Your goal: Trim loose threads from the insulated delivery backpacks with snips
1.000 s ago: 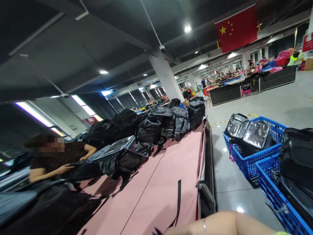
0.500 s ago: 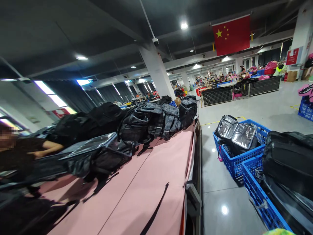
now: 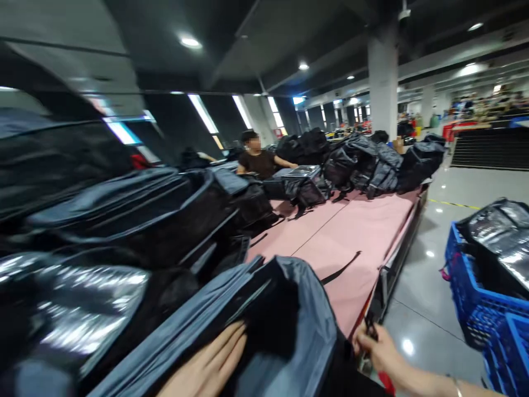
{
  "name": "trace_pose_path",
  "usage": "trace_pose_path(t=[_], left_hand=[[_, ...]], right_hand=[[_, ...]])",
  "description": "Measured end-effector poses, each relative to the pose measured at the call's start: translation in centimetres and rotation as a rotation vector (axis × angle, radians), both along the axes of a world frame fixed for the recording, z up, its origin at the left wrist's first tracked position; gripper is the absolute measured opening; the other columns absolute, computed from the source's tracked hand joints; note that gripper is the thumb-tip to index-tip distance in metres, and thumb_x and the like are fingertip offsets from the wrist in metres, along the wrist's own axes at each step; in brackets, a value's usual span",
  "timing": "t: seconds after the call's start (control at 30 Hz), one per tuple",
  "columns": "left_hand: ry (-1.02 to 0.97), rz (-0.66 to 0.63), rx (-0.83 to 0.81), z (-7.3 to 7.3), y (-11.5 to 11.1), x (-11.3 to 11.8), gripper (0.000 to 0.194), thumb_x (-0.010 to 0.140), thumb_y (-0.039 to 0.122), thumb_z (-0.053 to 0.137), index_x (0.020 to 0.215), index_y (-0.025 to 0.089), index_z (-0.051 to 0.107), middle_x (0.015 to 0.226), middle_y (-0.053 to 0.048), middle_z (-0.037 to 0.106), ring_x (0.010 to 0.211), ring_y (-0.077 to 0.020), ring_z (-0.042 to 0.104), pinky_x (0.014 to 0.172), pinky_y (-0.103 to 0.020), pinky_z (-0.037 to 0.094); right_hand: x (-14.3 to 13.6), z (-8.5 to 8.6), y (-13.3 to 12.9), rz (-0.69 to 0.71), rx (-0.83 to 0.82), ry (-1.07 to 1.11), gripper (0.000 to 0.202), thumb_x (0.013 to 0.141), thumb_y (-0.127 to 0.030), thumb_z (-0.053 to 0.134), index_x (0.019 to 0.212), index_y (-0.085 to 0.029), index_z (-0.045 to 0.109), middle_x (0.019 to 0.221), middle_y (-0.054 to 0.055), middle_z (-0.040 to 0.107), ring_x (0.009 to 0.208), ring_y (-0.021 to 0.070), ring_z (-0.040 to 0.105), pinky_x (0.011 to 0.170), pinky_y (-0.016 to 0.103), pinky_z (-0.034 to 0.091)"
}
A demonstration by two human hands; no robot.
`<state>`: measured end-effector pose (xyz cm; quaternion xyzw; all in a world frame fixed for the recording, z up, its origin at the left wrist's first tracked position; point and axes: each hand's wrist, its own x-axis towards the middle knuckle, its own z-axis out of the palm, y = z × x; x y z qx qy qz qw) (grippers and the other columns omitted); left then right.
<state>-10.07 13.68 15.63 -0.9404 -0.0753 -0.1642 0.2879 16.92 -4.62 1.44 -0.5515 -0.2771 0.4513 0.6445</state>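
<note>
An open black bag with a grey lining [image 3: 309,309] lies right in front of me on the table. My left hand [image 3: 210,361] rests at its opening, fingers stretched out flat against the inside edge, holding nothing. To the right of the bag, near the table's edge, my right hand [image 3: 378,347] is closed around a small dark tool [image 3: 370,326]; blur hides its exact kind. On my left lies a bag part with a shiny silver lining [image 3: 95,309]. Behind it sits another open black bag with grey trim [image 3: 165,215].
The pink-topped table [image 3: 355,215] runs away from me, with a black strap [image 3: 342,268] on it and piled black bags [image 3: 367,160] farther along. A co-worker [image 3: 258,157] is across the table. A blue crate [image 3: 467,292] with bags stands on the floor at right.
My view has swung left and down, so the table and crates appear farther right. Both my hands and the open bag have come into view.
</note>
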Motion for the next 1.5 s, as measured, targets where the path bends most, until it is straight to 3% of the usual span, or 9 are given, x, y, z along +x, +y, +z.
trace_pose_path(t=[0.13, 0.23, 0.33, 0.43, 0.57, 0.87, 1.13, 1.37, 1.5], left_hand=[[0.046, -0.004, 0.125, 2.5, -1.2, 0.8, 0.048, 0.077, -0.004, 0.037, 0.114, 0.019, 0.057, 0.125, -0.009, 0.056, 0.118, -0.022, 0.048, 0.095, -0.035, 0.046], [0.042, 0.079, 0.228, 4.8, -2.2, 3.7, 0.05, 0.078, -0.003, 0.039, 0.12, 0.02, 0.052, 0.116, -0.01, 0.059, 0.089, -0.0182, 0.059, 0.07, -0.029, 0.052], [0.094, 0.164, 0.291, 6.2, -2.7, 6.1, 0.047, 0.075, -0.005, 0.038, 0.11, 0.019, 0.058, 0.106, -0.008, 0.06, 0.067, -0.0146, 0.054, 0.05, -0.025, 0.043], [0.157, 0.135, 0.336, 6.8, -2.7, 7.3, 0.036, 0.073, -0.006, 0.039, 0.09, 0.016, 0.061, 0.088, -0.005, 0.06, 0.058, -0.0138, 0.048, 0.047, -0.026, 0.038], [0.129, 0.124, 0.308, 7.0, -2.3, 7.4, 0.029, 0.076, -0.003, 0.04, 0.088, 0.018, 0.057, 0.074, -0.001, 0.056, 0.054, -0.0131, 0.046, 0.05, -0.026, 0.039], [0.02, 0.076, 0.228, 7.2, -1.6, 6.4, 0.027, 0.083, 0.001, 0.033, 0.086, 0.018, 0.054, 0.082, -0.002, 0.059, 0.063, -0.0122, 0.053, 0.052, -0.025, 0.039], [0.044, -0.058, 0.33, 6.7, -1.5, 10.3, 0.02, 0.085, 0.008, 0.036, 0.087, 0.016, 0.054, 0.075, -0.003, 0.056, 0.061, -0.0147, 0.05, 0.053, -0.028, 0.04], [-0.056, 0.084, 0.401, 5.0, -1.1, 10.9, 0.024, 0.084, 0.008, 0.04, 0.105, 0.01, 0.051, 0.078, -0.006, 0.056, 0.066, -0.016, 0.054, 0.058, -0.028, 0.045], [-0.044, 0.219, 0.414, 4.7, -1.3, 9.9, 0.027, 0.082, 0.003, 0.037, 0.103, 0.009, 0.052, 0.083, -0.008, 0.056, 0.069, -0.0163, 0.055, 0.061, -0.029, 0.048]], right_hand=[[5.0, 6.0, 2.6, -0.025, 0.193, -0.245, 0.042, 0.075, -0.059, 0.056, 0.075, -0.017, 0.058, 0.074, 0.009, 0.062, 0.078, 0.0218, 0.059, 0.078, 0.034, 0.046], [7.0, 11.3, 5.9, 0.076, 0.26, -0.326, 0.043, 0.08, -0.054, 0.054, 0.092, -0.013, 0.061, 0.08, 0.009, 0.064, 0.08, 0.0208, 0.061, 0.073, 0.031, 0.047], [6.9, 15.7, 10.2, 0.231, 0.348, -0.51, 0.036, 0.082, -0.042, 0.054, 0.098, -0.01, 0.062, 0.09, 0.009, 0.066, 0.087, 0.0186, 0.061, 0.079, 0.03, 0.046], [5.6, 19.2, 14.2, 0.328, 0.367, -0.856, 0.029, 0.084, -0.032, 0.055, 0.099, -0.01, 0.064, 0.095, 0.008, 0.066, 0.09, 0.0177, 0.06, 0.082, 0.028, 0.044], [4.1, 22.1, 17.5, 0.515, 0.403, -1.224, 0.02, 0.082, -0.022, 0.057, 0.095, -0.012, 0.068, 0.087, 0.003, 0.067, 0.078, 0.0142, 0.058, 0.072, 0.022, 0.041], [3.3, 22.8, 18.6, 0.614, 0.382, -1.313, 0.015, 0.08, -0.013, 0.054, 0.078, -0.01, 0.068, 0.064, -0.001, 0.059, 0.058, 0.0098, 0.047, 0.055, 0.02, 0.031], [1.7, 22.3, 16.8, 0.586, 0.333, -1.343, 0.017, 0.082, -0.016, 0.052, 0.074, -0.011, 0.066, 0.058, -0.001, 0.055, 0.052, 0.0083, 0.044, 0.049, 0.019, 0.028], [2.0, 22.2, 17.8, 0.699, 0.482, -1.23, 0.022, 0.082, -0.033, 0.06, 0.087, -0.014, 0.069, 0.074, -0.001, 0.065, 0.065, 0.0089, 0.054, 0.057, 0.016, 0.036], [0.8, 22.9, 18.2, 0.654, 0.373, -1.313, 0.026, 0.085, -0.036, 0.058, 0.084, -0.013, 0.07, 0.066, 0.0, 0.064, 0.056, 0.0085, 0.051, 0.05, 0.018, 0.033]])
